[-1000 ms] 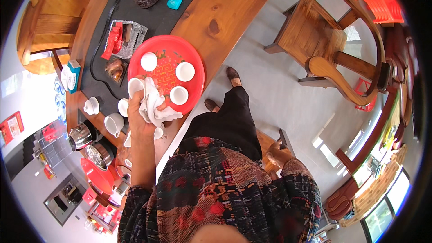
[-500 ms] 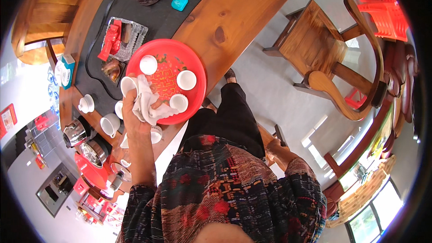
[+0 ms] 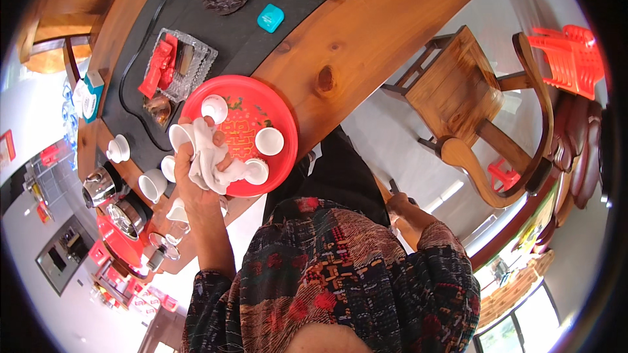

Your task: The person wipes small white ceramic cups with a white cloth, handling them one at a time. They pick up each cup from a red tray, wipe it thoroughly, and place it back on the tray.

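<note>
Brown wooden table (image 3: 366,39) runs past the grip to the far right, its edge passing close by the tray, with grey floor (image 3: 373,124) between that edge and a wooden chair (image 3: 458,85) well to the right. The left hand (image 3: 199,173) is closed around a white cup (image 3: 181,136) and a white cloth (image 3: 208,167), over the near left rim of a round red tray (image 3: 276,106). On the tray, three more cups (image 3: 269,141) stand beyond and right of the grip, one just beside the cloth. Left of the grip, a white pitcher (image 3: 152,185) and a lidded cup (image 3: 118,148) narrow the room. The right hand (image 3: 400,208) is well apart, to the right; I cannot tell whether it grasps anything. Gold characters mark the tray's middle; beyond the grip, a teal box (image 3: 270,18) bears print too small to read.
</note>
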{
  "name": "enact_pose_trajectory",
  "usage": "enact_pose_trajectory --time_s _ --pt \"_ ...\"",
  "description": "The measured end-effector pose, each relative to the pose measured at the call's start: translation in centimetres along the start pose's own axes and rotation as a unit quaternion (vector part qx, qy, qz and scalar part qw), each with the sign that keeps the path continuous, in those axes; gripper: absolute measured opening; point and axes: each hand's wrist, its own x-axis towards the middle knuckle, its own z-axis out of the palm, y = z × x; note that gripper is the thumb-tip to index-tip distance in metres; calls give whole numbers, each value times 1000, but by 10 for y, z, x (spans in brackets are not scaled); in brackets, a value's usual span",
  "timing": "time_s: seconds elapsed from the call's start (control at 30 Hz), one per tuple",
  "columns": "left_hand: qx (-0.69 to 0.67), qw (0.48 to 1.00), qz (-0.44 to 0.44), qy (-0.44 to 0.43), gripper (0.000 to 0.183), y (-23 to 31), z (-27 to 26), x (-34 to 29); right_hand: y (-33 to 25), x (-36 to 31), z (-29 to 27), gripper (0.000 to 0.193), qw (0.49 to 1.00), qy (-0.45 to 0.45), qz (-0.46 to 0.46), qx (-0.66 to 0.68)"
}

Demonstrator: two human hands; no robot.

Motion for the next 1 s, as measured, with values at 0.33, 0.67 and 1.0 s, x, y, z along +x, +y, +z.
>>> enact_pose_trajectory --time_s 0.33,0.67,1.0 --pt "-54 994 83 49 36 4 -25 -32 57 56 51 21 989 147 12 4" --pt "64 975 65 200 31 -1 -25 -37 68 56 28 35 998 47 -13 -39" --pt "40 984 56 165 36 -17 -51 -36 43 1 -3 21 979 200 42 14"
